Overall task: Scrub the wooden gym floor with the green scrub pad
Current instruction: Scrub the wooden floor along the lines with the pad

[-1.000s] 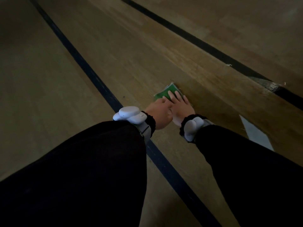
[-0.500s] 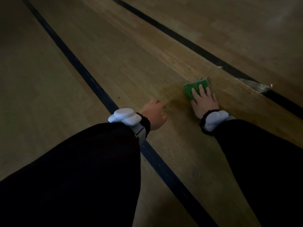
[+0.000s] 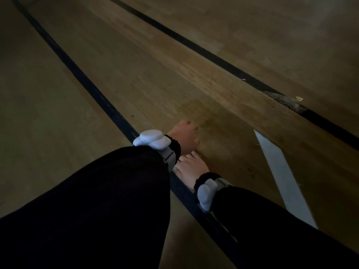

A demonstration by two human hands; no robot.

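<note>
Item: wooden gym floor (image 3: 58, 133), tan boards running from 6 o'clock towards 12, dim at the edges.

Item: black court line (image 3: 81, 78), crossing from 11 o'clock down to 5 o'clock, passing under both of your wrists.

Item: your left sleeve (image 3: 97, 200), black, filling the frame from 7 to 8 o'clock.

Item: left wrist tracker (image 3: 150, 138), white, strapped just above a black cuff, near centre.

Item: your left hand (image 3: 184, 136), at centre, knuckles up, fingers curled under and resting on the boards. It shows nothing in its grasp.

Item: your right hand (image 3: 191, 167), just towards 6 o'clock of the left hand and partly hidden under the left wrist. The back of the hand lies flat and low on the floor; its fingertips are covered, so you cannot tell how far it is open or what it has under it.

Item: green scrub pad, not visible; its place cannot be told.

Item: darker patch (image 3: 206, 113) on the boards, just towards 12 o'clock of the left hand.

Item: right wrist tracker (image 3: 206, 193), white, at 5 o'clock of centre, on a black sleeve (image 3: 281, 230).

Item: second black line (image 3: 213, 55), from 12 to 3 o'clock, with a scuffed stretch (image 3: 283, 100) at 2 o'clock.

Item: white painted strip (image 3: 281, 171), at 4 o'clock.
</note>
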